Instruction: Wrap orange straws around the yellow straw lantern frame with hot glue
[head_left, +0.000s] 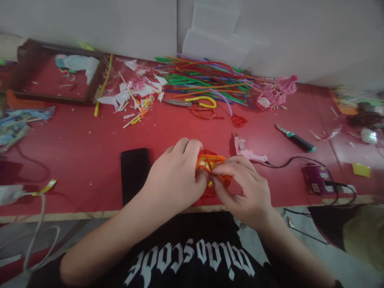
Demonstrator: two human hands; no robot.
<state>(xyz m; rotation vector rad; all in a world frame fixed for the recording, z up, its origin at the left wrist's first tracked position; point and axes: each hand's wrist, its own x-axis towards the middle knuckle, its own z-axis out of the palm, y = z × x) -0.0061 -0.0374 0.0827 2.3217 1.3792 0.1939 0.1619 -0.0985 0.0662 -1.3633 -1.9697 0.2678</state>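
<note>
A small round craft piece point(221, 181), orange and yellow inside with a fuzzy red rim, is held between both hands near the table's front edge. My left hand point(177, 176) wraps around its left side, thumb pressed at the middle. On the right, my right hand point(243, 184) pinches at its centre with thumb and forefinger; whatever small bit sits between those fingertips is too hidden to name. Just beyond my right hand lies a pink hot glue gun point(250, 153). A black phone point(135, 172) rests on the table left of my left hand.
Coloured pipe cleaners point(204, 78) are heaped at the back, with scissors point(195, 103) in front. Paper scraps point(132, 94) and a brown frame point(54, 98) are at the left. Further right are a cutter tool point(295, 139), a purple power box point(319, 180) with cords, and a pink craft point(277, 94).
</note>
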